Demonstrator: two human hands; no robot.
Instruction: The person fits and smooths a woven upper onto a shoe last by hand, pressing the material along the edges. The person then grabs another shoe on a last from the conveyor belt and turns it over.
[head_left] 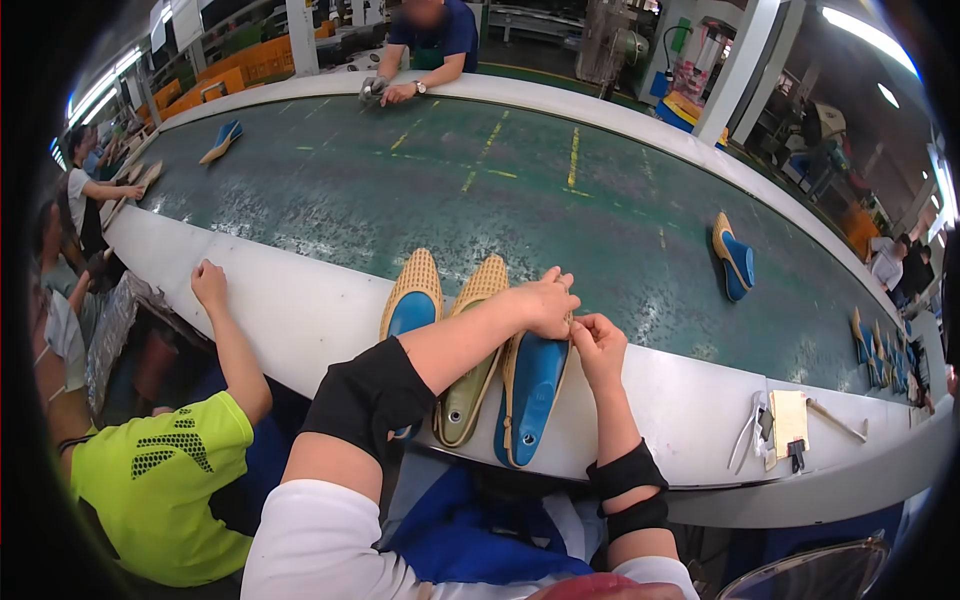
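Three woven tan shoes with lasts inside lie side by side, toes away from me. The left shoe (416, 274) has a blue last, the middle shoe (464, 392) an olive one, and the right shoe (537, 385) a blue one. My left hand (548, 303) reaches across the middle shoe, its fingers curled over the front of the right shoe and hiding its toe. At that shoe's right edge, where a thin tan strap runs, my right hand (600, 345) is closed in a pinch. The fingertips of both hands nearly meet there; the exact spot gripped is partly covered.
A green conveyor belt (380, 205) runs behind the white ledge (300, 325). One shoe (733, 258) lies on it at right, another (221, 142) far left, several at far right. Pliers (748, 430) and a notepad (788, 425) lie right. A co-worker's arm (232, 335) is at left; another person works opposite.
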